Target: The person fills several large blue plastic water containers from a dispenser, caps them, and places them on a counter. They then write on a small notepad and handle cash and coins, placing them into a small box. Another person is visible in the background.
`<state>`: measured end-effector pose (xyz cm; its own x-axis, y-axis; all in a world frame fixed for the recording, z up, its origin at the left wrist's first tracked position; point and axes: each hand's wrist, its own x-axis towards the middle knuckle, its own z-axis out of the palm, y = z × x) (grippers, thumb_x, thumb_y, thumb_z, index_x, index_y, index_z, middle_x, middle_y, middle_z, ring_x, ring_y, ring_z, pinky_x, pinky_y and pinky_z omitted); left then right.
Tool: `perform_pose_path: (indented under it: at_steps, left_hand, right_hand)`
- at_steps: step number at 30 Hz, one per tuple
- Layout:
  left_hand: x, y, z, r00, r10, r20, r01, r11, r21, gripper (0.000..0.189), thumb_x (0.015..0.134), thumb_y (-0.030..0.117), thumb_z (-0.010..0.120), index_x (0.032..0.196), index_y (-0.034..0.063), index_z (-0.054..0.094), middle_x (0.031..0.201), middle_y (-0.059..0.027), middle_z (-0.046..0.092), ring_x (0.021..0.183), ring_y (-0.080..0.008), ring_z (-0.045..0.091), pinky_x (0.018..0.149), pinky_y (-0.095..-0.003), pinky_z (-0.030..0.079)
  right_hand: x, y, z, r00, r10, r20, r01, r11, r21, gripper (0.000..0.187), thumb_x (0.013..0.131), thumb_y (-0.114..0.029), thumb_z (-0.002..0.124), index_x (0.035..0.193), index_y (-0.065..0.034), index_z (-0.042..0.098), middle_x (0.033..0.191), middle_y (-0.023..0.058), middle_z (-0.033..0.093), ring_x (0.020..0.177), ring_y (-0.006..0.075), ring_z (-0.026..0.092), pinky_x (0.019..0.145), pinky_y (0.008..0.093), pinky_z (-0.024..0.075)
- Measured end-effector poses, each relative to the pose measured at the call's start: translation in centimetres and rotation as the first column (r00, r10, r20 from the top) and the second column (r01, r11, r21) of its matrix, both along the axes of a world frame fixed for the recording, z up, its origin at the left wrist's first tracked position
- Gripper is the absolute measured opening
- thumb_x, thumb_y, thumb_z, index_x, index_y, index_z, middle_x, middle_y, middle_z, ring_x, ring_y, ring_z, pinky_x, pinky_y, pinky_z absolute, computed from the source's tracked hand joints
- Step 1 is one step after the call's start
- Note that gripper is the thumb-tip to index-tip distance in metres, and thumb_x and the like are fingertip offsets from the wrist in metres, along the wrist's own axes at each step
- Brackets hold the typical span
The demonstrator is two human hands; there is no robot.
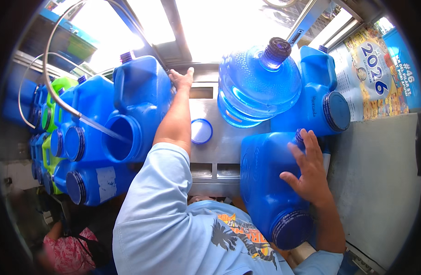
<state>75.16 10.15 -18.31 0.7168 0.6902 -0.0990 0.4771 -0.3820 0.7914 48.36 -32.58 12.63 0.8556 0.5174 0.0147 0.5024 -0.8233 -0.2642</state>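
Observation:
My left hand (183, 79) reaches to the window sill, fingers apart and nothing in it, beside a blue plastic water jug (141, 82). That jug's wide mouth is uncapped, and a clear hose (104, 129) runs water into it. A round blue-rimmed lid (202, 131) lies on the steel counter (227, 144). Over a capped blue jug (265, 172) at the right, my right hand (305, 168) has its fingers spread near the small dark spout cap (299, 136); whether they touch it I cannot tell. A large dark cap (293, 229) covers that jug's wide mouth.
Behind stands a clear blue round water bottle (258, 86), next to another capped blue jug (313, 103). Several blue and green jugs (54, 120) crowd the left. A grey panel (375, 178) and a calendar (365, 75) border the right. Another person (71, 251) is at lower left.

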Motion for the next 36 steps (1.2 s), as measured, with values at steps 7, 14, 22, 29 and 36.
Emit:
perform_pose_path:
  at_steps: [7, 14, 22, 29, 36]
  left_hand:
    - [6.0, 4.0, -3.3, 0.969, 0.246, -0.032, -0.246, 0.969, -0.005, 0.126, 0.078, 0.056, 0.074, 0.153, -0.0122, -0.001, 0.161, -0.0342, 0.006, 0.153, -0.0417, 0.007, 0.126, -0.0457, 0.008]
    - [4.0, 1.4, -5.1, 0.977, 0.167, 0.129, -0.196, 0.945, 0.262, 0.095, 0.075, 0.043, 0.078, 0.141, -0.0057, 0.031, 0.141, -0.0288, 0.039, 0.134, -0.0433, 0.039, 0.114, -0.0514, 0.034]
    - [1.6, 0.3, -2.8, 0.964, -0.059, -0.260, 0.147, 0.932, 0.331, 0.080, 0.077, 0.045, 0.074, 0.137, 0.0009, 0.045, 0.136, -0.0194, 0.049, 0.123, -0.0388, 0.052, 0.106, -0.0431, 0.044]
    - [1.5, 0.4, -2.3, 0.897, -0.115, -0.426, 0.273, 0.903, 0.332, 0.075, 0.077, 0.049, 0.073, 0.138, 0.0093, 0.052, 0.140, -0.0175, 0.049, 0.128, -0.0383, 0.051, 0.109, -0.0486, 0.042]
    - [2.5, 2.0, -5.5, 0.886, -0.199, -0.418, 0.399, 0.786, 0.472, 0.081, 0.075, 0.060, 0.076, 0.134, 0.0090, 0.056, 0.138, -0.0193, 0.057, 0.129, -0.0361, 0.054, 0.104, -0.0507, 0.047]
  right_hand:
    - [0.7, -0.2, -1.1, 0.999, -0.029, -0.043, 0.031, 0.999, 0.029, 0.054, 0.087, -0.042, 0.072, 0.131, -0.0146, 0.061, 0.158, 0.0217, 0.032, 0.148, 0.0462, 0.024, 0.117, 0.0576, 0.0265]
    - [1.8, 0.0, -1.5, 0.994, -0.081, -0.078, 0.088, 0.991, 0.099, 0.054, 0.082, -0.032, 0.073, 0.132, -0.0146, 0.061, 0.159, 0.0207, 0.031, 0.149, 0.0459, 0.022, 0.117, 0.0590, 0.0241]
    - [2.2, 0.1, -2.1, 0.996, -0.071, -0.061, 0.078, 0.990, 0.115, 0.063, 0.085, -0.049, 0.070, 0.138, -0.0169, 0.056, 0.160, 0.0191, 0.031, 0.150, 0.0443, 0.022, 0.118, 0.0593, 0.0230]
    - [-4.0, -7.0, 1.4, 0.921, -0.335, -0.198, 0.379, 0.657, 0.652, 0.078, 0.088, -0.067, 0.062, 0.138, -0.0081, 0.052, 0.146, 0.0208, 0.047, 0.131, 0.0342, 0.051, 0.108, 0.0481, 0.0411]
    - [-31.4, -14.3, -6.0, 0.461, -0.259, -0.849, 0.702, -0.479, 0.527, 0.043, 0.099, -0.048, 0.057, 0.105, -0.0056, 0.059, 0.093, 0.0076, 0.063, 0.084, 0.0211, 0.061, 0.076, 0.0339, 0.0522]
